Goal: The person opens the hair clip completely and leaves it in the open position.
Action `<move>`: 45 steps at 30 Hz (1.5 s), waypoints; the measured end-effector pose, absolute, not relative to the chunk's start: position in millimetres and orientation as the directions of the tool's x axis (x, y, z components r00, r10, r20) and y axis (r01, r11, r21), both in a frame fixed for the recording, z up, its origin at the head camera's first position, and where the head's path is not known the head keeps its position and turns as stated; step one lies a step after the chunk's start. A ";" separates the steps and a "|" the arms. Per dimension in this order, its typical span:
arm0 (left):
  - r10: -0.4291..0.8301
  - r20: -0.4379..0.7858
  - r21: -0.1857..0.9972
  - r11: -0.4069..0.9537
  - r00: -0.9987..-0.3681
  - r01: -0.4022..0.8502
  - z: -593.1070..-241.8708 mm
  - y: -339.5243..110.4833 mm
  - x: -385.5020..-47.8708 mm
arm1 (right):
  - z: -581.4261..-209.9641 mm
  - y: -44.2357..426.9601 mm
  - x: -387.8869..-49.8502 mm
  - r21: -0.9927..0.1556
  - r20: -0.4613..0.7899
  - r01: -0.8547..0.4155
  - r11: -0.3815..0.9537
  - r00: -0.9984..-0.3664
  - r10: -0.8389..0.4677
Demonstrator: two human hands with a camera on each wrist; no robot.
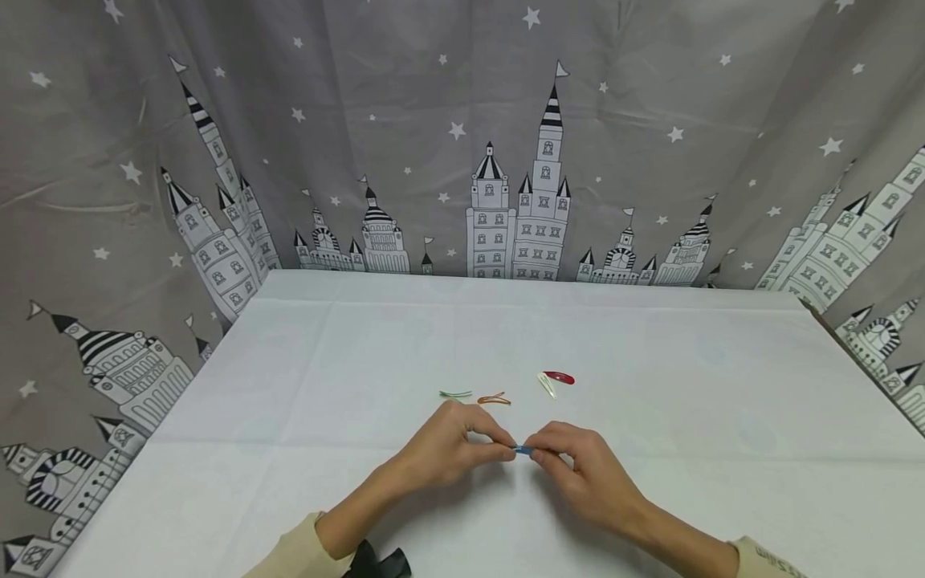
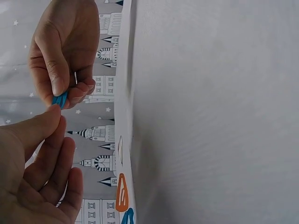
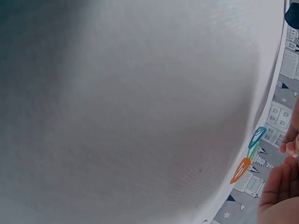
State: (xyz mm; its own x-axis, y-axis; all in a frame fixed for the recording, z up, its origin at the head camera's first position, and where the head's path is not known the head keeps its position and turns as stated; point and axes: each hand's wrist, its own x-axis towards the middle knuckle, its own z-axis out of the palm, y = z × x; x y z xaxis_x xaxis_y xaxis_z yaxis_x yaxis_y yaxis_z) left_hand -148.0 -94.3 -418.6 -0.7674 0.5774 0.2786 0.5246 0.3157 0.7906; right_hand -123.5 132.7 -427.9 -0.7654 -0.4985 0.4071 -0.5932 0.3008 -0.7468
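A small blue hair clip (image 1: pixel 523 450) is pinched between both hands above the near part of the table. My left hand (image 1: pixel 458 441) grips one end with thumb and forefinger. The other end sits between the thumb and fingers of my right hand (image 1: pixel 581 461). In the left wrist view, fingertips cover much of the blue clip (image 2: pixel 60 100). Beyond the hands, an orange hair clip (image 1: pixel 495 399) and a green hair clip (image 1: pixel 455 394) lie on the table. Farther right, a cream hair clip (image 1: pixel 547 384) lies beside a red hair clip (image 1: pixel 560 377).
A white cloth covers the table (image 1: pixel 650 361). Behind it hangs a grey curtain (image 1: pixel 419 104) printed with castles and stars. Something black (image 1: pixel 377 562) shows by the left sleeve at the near edge. Another blue clip (image 3: pixel 257 137) lies near the orange one in the right wrist view.
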 end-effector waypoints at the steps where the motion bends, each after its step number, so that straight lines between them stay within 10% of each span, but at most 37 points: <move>1: 0.582 0.280 0.790 0.311 -0.763 0.528 -418.4 -94.6 -148.1 | -428.3 132.5 -123.6 -0.745 0.414 -0.598 0.296 -0.762 -0.497; 45: 0.695 0.314 0.784 0.194 -0.646 0.590 -419.8 -102.4 -153.8 | -427.9 136.9 -126.2 -0.755 0.376 -0.601 0.262 -0.724 -0.578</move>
State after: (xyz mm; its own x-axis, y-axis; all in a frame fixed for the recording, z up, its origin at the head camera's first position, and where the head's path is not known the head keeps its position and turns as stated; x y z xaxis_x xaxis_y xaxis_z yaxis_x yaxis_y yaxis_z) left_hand -153.8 -102.4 -419.8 -0.6463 0.6954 0.3140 0.5897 0.1940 0.7840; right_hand -126.2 136.9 -427.9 -0.7241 -0.5780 0.3763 -0.6013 0.2617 -0.7550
